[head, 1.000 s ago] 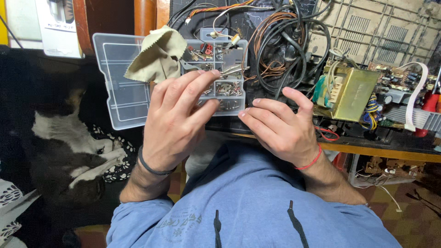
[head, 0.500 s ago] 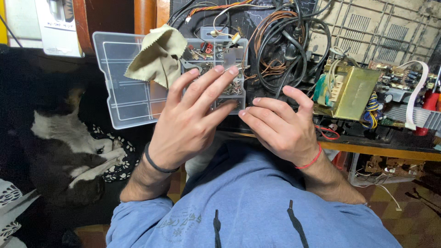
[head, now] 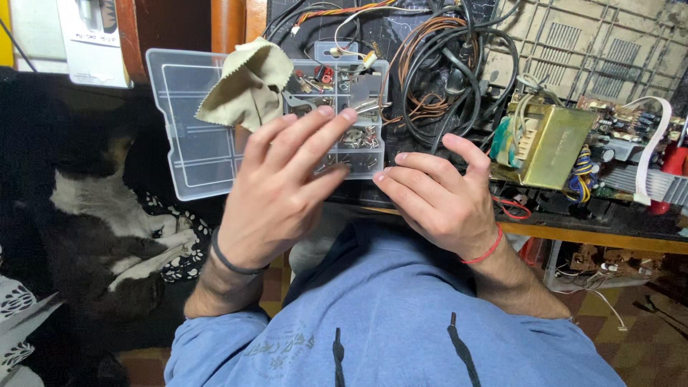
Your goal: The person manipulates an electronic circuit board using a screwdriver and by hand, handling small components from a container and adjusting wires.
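Neither grip holds anything: the left hand [head: 283, 190] hovers flat, fingers spread wide, lifted since a second ago off the clear parts box [head: 337, 118] it lay on, so the compartments show again. Right hand [head: 441, 201], at 3 o'clock of it, rests loosely open at the counter [head: 602, 236] edge. Box's long axis runs 9 to 3 o'clock, its lid [head: 190, 122] open toward 9, a cloth [head: 247, 86] draped on top.
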